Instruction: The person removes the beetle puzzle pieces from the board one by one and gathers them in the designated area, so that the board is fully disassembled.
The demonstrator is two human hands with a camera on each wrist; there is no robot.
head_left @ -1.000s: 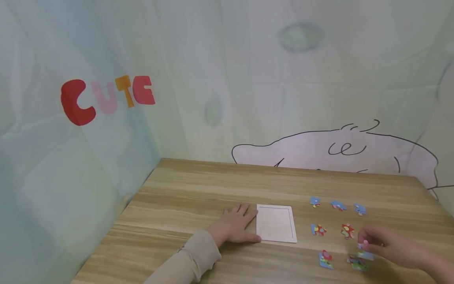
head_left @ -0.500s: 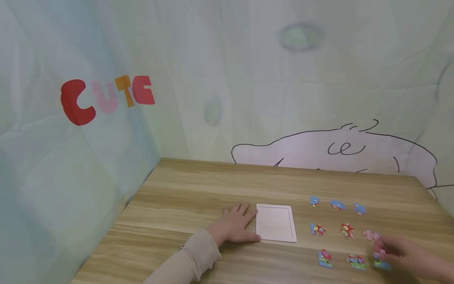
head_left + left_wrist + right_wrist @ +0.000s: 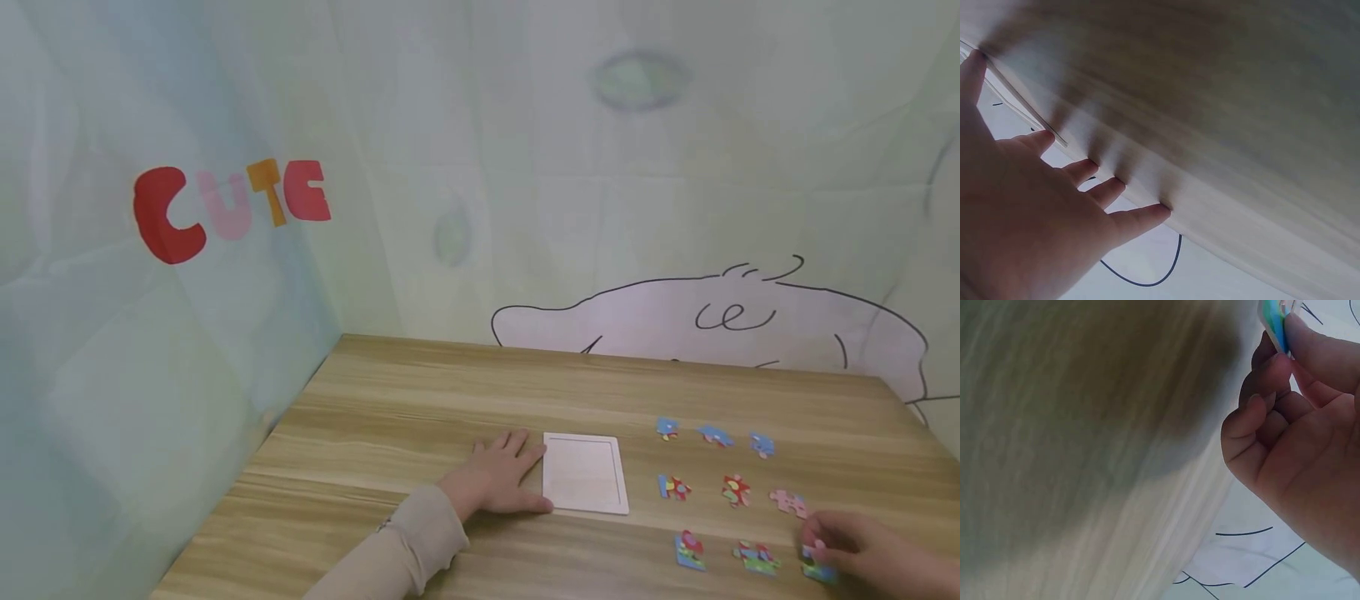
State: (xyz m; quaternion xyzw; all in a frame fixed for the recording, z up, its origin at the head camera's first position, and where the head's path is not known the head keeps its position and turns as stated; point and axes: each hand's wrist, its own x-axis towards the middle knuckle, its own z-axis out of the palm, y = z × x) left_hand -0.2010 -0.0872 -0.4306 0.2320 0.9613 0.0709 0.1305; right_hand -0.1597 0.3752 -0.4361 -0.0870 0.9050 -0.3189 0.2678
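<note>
My left hand rests on the table with fingers spread, its thumb and index fingertips at the left edge of a white square puzzle frame. In the left wrist view the fingertips of that hand press on the wood. At the right, my right hand pinches a blue-green jigsaw piece with a pink knob. The right wrist view shows this piece between thumb and index finger, the other fingers curled. Just above the hand lies a pink jigsaw piece.
More jigsaw pieces lie apart in rows: blue ones at the back, a red one in the middle row, and a green-and-red one in front. Fabric walls with printed letters enclose the wooden table.
My right hand has moved right with its jigsaw piece, away from the front middle piece, and the pink piece has come into view. The left hand has stayed put.
</note>
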